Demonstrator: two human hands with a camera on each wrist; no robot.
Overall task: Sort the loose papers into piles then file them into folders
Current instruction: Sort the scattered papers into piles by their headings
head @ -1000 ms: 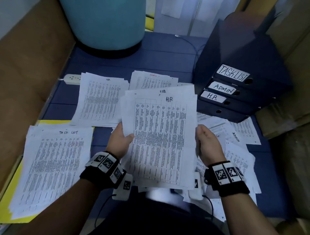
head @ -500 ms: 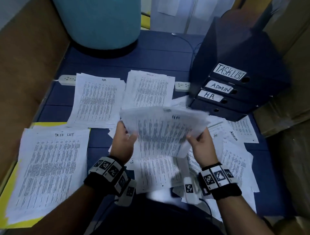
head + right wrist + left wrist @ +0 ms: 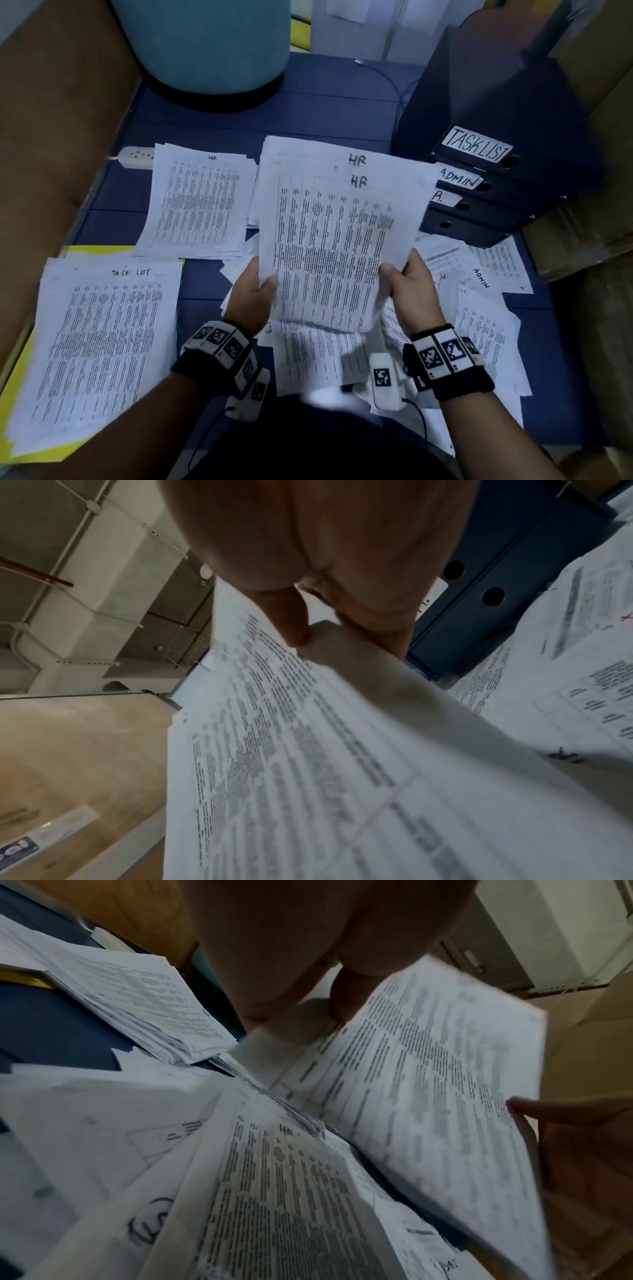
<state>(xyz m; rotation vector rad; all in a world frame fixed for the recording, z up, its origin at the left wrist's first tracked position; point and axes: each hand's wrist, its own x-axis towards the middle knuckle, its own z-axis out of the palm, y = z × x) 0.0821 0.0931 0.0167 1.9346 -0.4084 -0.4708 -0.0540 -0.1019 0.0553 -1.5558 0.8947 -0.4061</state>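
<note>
I hold a sheaf of printed sheets marked HR (image 3: 335,240) upright above the blue table (image 3: 308,113). My left hand (image 3: 251,291) pinches its lower left edge, thumb on the front. My right hand (image 3: 409,284) pinches the lower right edge; the right wrist view shows the sheaf (image 3: 308,750) between thumb and fingers. An HR pile (image 3: 200,202) lies at the back left, a TASK LIST pile (image 3: 99,342) on a yellow folder (image 3: 20,370) at the front left. Loose papers (image 3: 479,308), one marked ADMIN, spread to the right. Dark binders (image 3: 496,185) labelled TASK LIST, ADMIN and HR are stacked at the back right.
A large teal container (image 3: 205,44) stands at the back of the table. A white power strip (image 3: 137,157) lies behind the HR pile. Brown walls or boxes (image 3: 51,137) close in both sides. More loose sheets (image 3: 315,356) lie under my hands.
The sheaf dipped flat half a second ago and is now raised upright again, a little further forward. Both hands kept their hold on its lower edges.
</note>
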